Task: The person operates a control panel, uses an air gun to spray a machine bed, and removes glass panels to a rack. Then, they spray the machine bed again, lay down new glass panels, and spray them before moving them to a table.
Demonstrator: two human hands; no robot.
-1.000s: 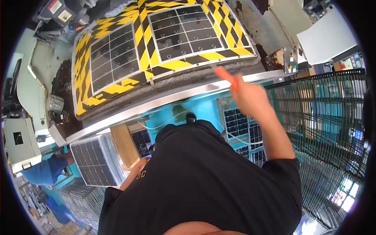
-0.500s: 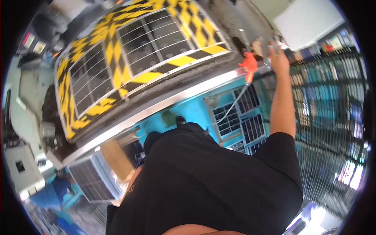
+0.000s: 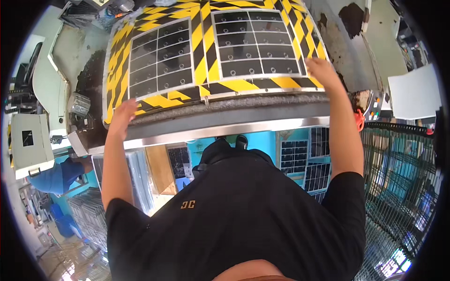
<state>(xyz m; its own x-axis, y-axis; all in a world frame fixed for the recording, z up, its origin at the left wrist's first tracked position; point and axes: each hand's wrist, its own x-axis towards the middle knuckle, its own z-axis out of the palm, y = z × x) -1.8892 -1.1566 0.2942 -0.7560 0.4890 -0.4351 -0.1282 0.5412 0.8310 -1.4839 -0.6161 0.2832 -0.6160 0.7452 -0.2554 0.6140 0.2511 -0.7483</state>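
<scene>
Striped yellow-black worktop [image 3: 206, 65] fills twelve o'clock; left hand [image 3: 123, 117] and right hand [image 3: 322, 71], both spread flat, press its near edge.

Two gridded panels [image 3: 213, 51] lie side by side on the counter [image 3: 225, 110]. The left hand [image 3: 123, 117] rests at its near left edge, the right hand [image 3: 322, 70] on the right panel's near corner. A wire rack [image 3: 398, 187] stands to the right.

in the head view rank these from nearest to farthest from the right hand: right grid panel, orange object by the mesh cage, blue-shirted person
1. right grid panel: just left of the right hand
2. orange object: below it, beside the mesh cage
3. blue-shirted person: far lower left
</scene>
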